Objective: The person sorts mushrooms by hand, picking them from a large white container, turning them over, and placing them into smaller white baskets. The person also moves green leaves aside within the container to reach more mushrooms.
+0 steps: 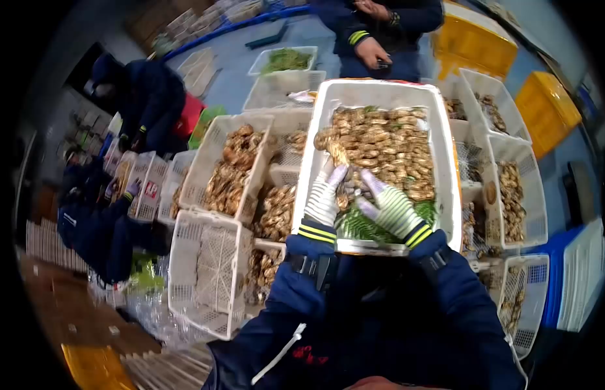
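Note:
In front of me is a white foam box [450,214] with mushrooms [387,146], which look like matsutake, laid in tight rows. Green fern leaves [362,226] show at its near end. My left hand [323,195], in a striped glove, is at the box's left side with its fingers closed on the lower end of a larger mushroom [335,148]. My right hand [394,207], gloved too, reaches over the ferns with thumb and forefinger spread, touching or just above the nearest mushrooms. What lies under its palm is hidden.
Mesh plastic crates of mushrooms stand left [227,170] and right [512,201]. One crate [208,273] at lower left shows its bare base. A person [380,39] stands across the box; two co-workers [143,97] work at left. Yellow-taped boxes [474,42] are behind.

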Demonstrator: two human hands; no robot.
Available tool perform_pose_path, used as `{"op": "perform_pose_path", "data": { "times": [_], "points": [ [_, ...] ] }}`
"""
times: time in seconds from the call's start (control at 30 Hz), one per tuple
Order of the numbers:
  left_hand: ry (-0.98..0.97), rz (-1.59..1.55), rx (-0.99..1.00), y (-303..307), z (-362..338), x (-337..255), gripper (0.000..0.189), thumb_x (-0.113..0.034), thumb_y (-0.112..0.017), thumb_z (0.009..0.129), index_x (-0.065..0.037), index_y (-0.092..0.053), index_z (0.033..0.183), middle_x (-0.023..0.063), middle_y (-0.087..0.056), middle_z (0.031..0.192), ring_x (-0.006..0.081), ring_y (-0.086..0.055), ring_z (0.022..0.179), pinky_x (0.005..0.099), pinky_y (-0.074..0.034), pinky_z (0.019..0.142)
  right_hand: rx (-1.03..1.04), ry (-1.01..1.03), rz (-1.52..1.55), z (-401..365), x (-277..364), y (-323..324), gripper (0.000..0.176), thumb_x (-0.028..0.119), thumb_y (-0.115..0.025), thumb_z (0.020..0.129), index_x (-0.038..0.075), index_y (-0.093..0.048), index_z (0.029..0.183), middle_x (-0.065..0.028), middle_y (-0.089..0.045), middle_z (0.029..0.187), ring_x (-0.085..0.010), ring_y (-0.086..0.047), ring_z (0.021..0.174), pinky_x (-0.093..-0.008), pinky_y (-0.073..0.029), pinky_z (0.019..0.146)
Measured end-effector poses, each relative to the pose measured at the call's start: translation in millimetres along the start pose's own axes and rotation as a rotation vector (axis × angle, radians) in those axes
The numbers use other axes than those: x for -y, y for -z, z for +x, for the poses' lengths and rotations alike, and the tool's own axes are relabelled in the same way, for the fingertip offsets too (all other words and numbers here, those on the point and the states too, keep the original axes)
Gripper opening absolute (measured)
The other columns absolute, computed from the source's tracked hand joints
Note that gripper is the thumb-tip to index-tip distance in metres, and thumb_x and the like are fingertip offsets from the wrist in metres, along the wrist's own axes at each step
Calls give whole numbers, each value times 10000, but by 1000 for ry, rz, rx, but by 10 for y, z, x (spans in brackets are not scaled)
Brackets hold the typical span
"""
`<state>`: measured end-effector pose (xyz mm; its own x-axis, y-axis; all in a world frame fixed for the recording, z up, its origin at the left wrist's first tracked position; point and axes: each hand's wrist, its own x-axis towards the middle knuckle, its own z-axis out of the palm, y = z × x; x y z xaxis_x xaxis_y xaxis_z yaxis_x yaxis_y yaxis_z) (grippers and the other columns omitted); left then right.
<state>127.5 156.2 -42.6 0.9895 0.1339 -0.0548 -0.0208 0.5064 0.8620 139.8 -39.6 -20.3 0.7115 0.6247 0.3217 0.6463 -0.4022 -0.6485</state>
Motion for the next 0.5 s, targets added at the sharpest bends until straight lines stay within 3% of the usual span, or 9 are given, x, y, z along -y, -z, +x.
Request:
{"op": "perform_pose_path", "data": {
  "times": [0.03,0.07,0.1,0.17,0.2,0.3,0.37,0.4,0.5],
  "points": [
    [12,-21,-60,-201,-166,-414,412,-206,-676,926,-77,-554,1298,14,-642,997,98,-609,813,229,-515,691,5,-43,-139,-1,-78,-70,622,242,-616,932,25,-360,1455,-204,-660,1150,-361,-653,1008,-378,-516,893],
    [-69,-98,-39,144,-68,-302,451,-230,-682,923,-82,-533,1322,2,-628,953,80,-595,761,221,-501,651,-3,-114,-14,-41,-135,-108,591,244,-621,934,42,-392,1441,-206,-661,1149,-355,-659,993,-371,-522,880],
    [-46,-19,-82,271,-167,-613,690,-146,-703,904,22,-333,1462,69,-649,989,115,-602,764,240,-520,661,-13,-195,107,-53,-129,-107,562,245,-626,937,59,-425,1427,-207,-663,1147,-349,-666,979,-364,-529,867],
    [-139,113,-259,725,-268,-659,725,-155,-705,904,40,-301,1474,67,-643,1007,107,-602,786,235,-520,683,-15,-258,110,-95,-246,-143,509,245,-625,944,78,-474,1401,-210,-656,1181,-337,-674,987,-351,-534,865],
    [-68,149,-248,923,-379,-750,743,-171,-700,905,49,-289,1483,57,-643,1019,105,-608,818,240,-527,720,50,-276,-8,-60,-178,-57,475,235,-611,956,74,-493,1387,-206,-652,1197,-315,-675,1015,-349,-531,877],
    [27,259,-334,1939,-490,-164,594,-191,-710,894,21,-455,1387,44,-637,992,109,-612,785,248,-523,662,51,-128,-125,-127,-405,-228,424,297,-564,973,84,-536,1340,-198,-645,1201,-353,-642,1056,-393,-505,911],
    [247,178,-425,2428,-667,234,537,-193,-714,893,2,-503,1346,59,-638,992,131,-612,711,264,-511,601,171,-191,-63,-83,-315,-203,409,320,-544,978,85,-557,1312,-200,-635,1216,-365,-626,1075,-401,-495,926],
    [300,80,-564,2347,-747,293,253,-198,-669,917,-67,-601,1123,8,-621,854,126,-577,653,264,-490,558,233,-227,-37,-71,-282,-190,404,332,-534,980,85,-567,1298,-201,-630,1223,-371,-618,1085,-404,-490,934],
    [392,35,-497,3124,-752,869,199,-233,-645,934,-97,-618,1077,9,-626,845,137,-578,649,281,-491,558,239,-242,-9,-95,-360,-252,384,321,-528,979,85,-578,1278,-205,-654,1160,-378,-633,1037,-403,-498,911]
  ]
}}
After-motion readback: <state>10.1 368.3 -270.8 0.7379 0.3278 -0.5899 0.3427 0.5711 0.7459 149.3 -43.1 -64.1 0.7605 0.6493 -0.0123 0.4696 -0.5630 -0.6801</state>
